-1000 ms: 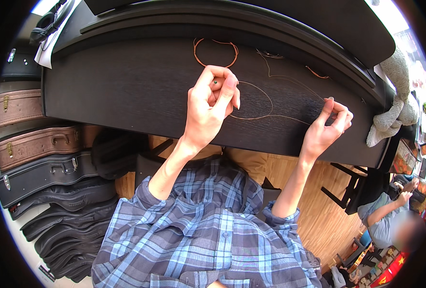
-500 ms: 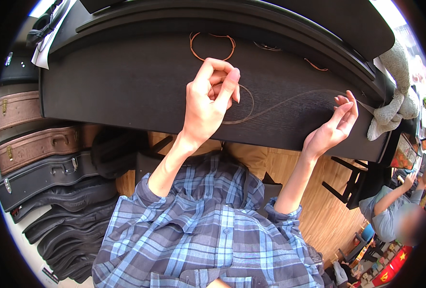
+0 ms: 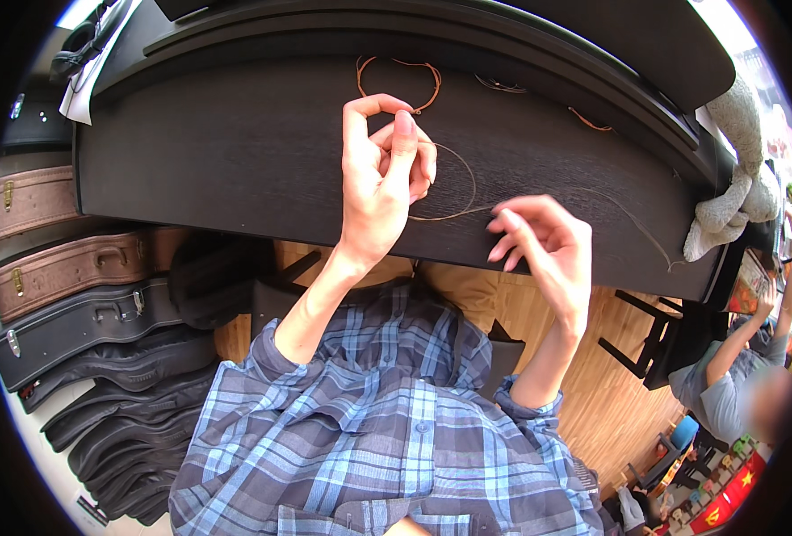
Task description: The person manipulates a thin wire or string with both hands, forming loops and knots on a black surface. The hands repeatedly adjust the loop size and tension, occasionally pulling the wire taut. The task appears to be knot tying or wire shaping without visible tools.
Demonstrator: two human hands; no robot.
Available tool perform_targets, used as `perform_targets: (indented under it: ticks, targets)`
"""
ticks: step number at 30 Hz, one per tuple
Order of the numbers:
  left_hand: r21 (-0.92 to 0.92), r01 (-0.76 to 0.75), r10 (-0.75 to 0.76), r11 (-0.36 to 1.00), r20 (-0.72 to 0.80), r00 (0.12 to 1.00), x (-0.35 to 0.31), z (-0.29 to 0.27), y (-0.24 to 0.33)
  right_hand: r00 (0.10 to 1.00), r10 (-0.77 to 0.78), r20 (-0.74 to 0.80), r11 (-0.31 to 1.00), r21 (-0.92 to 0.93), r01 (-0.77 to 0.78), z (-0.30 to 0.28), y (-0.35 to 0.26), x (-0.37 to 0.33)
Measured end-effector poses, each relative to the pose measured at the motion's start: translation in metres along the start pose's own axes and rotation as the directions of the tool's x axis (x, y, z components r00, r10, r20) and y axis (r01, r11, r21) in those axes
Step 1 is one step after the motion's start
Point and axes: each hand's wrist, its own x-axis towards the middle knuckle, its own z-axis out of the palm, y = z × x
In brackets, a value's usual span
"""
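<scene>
My left hand (image 3: 382,170) is closed over the black lid, thumb and fingers bent around a thin metal guitar string (image 3: 473,179). A loop of the string curves out to the right of that hand. My right hand (image 3: 548,246) is a little blurred, its thumb and index fingertip together on the string just right of the loop. Beyond it the loose length arcs right and ends near the lid's front edge. A copper-coloured coiled string (image 3: 437,85) lies on the lid behind my left hand.
The black lid (image 3: 208,143) looks like a closed piano's. A small silvery coil (image 3: 501,87) and a short copper-coloured piece (image 3: 590,120) lie at its back. A grey plush toy (image 3: 722,214) sits at its right end. Instrument cases (image 3: 74,268) stack at left. Another person (image 3: 722,384) is at right.
My right hand has moved left and nearer, from the string's far right part to beside the loop. The string's right end has dropped toward the front edge. My left hand keeps its hold, slightly turned.
</scene>
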Motion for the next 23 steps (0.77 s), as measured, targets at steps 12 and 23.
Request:
perform_targets:
  ticks: [12, 23]
  targets:
    - [-0.182, 0.055, -0.044, 0.982, 0.066, 0.997, 0.008, 0.007, 0.0, 0.989, -0.15, 0.011, 0.969, 0.2, 0.145, 0.024, 0.001, 0.019]
    - [0.009, -0.067, 0.056, 0.998, 0.427, 0.903, -0.002, -0.007, -0.004, 0.942, -0.252, -0.221, 0.894, 0.318, 0.314, 0.023, 0.011, 0.031]
